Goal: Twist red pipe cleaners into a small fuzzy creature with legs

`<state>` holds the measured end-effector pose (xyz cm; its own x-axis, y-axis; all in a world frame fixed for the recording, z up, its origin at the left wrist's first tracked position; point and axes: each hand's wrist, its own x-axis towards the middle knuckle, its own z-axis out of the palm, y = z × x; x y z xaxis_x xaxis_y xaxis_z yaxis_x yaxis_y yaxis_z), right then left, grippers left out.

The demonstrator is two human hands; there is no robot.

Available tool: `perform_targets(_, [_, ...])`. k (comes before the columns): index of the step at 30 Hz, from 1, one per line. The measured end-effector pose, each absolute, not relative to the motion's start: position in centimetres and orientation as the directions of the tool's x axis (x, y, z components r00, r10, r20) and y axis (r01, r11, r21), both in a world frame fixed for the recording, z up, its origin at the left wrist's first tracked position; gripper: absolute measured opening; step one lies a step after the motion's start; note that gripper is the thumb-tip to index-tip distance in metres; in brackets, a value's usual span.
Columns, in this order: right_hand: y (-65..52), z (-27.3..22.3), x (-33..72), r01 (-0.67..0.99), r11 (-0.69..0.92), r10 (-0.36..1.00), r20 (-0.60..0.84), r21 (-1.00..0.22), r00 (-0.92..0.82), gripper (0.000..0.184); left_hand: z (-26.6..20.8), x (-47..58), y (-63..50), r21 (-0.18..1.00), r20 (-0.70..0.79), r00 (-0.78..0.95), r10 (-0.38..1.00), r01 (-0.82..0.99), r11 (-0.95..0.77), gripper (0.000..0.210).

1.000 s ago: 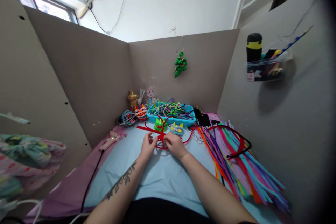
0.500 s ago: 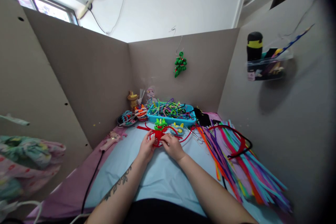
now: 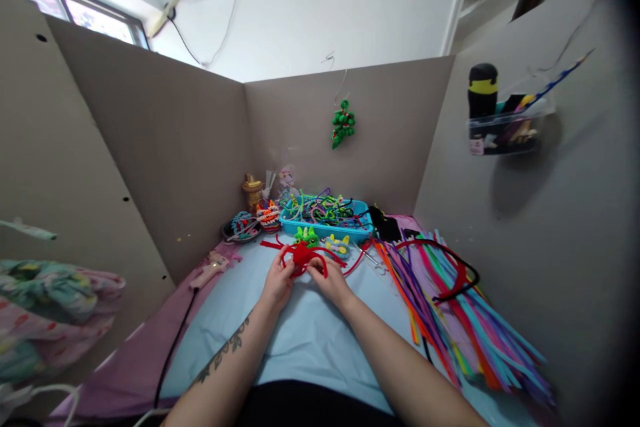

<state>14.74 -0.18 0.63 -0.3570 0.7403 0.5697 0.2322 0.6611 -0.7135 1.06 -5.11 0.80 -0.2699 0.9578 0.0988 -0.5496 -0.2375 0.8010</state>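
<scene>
Between my hands, above the light blue cloth, is a red pipe-cleaner piece (image 3: 301, 254), a dense round middle with loose strands looping out. My left hand (image 3: 279, 278) pinches its left side. With closed fingertips, my right hand (image 3: 327, 278) grips a red strand on the right, which bends into a loop above the fingers. Just behind stand a bright green pipe-cleaner figure (image 3: 306, 237) and a blue-grey one with yellow tips (image 3: 338, 245). More red strands lie on the cloth to either side.
A blue basket (image 3: 325, 231) of tangled pipe-cleaner scraps stands at the back. Scissors (image 3: 374, 259) lie right of my hands, beside a spread of colourful pipe cleaners (image 3: 460, 320). A glue gun (image 3: 210, 269) with a black cord lies left. Grey panels (image 3: 300, 127) enclose the table.
The red piece has turned a little, and its round middle shows more. A strand by my right hand now arches up into a loop. My left hand keeps its hold.
</scene>
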Motion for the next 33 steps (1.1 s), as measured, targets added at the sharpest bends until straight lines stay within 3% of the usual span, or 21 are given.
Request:
perform_targets(8, [0.1, 0.2, 14.7, 0.219, 0.777, 0.627, 0.696, -0.590, -0.351, 0.015, 1.0, 1.1, -5.5, 0.790, 0.070, -0.221, 0.973, -0.583, -0.189, 0.067])
perform_targets(16, [-0.1, 0.5, 15.0, 0.319, 0.786, 0.618, 0.677, -0.530, -0.399, 0.014, 0.7, 2.2, -5.3, 0.819, 0.068, -0.275, 0.959, -0.534, -0.211, 0.061])
perform_targets(26, [0.4, 0.5, 15.2, 0.192, 0.732, 0.677, 0.662, -0.654, -0.322, 0.011, 0.3, 1.2, -5.1, 0.780, 0.043, -0.228, 0.973, -0.601, -0.175, 0.052])
perform_targets(33, [1.1, 0.8, 15.7, 0.108, 0.622, 0.767, 0.577, -0.775, -0.279, 0.011, 0.4, 0.9, -5.2, 0.772, 0.032, -0.176, 0.984, -0.621, -0.136, 0.047])
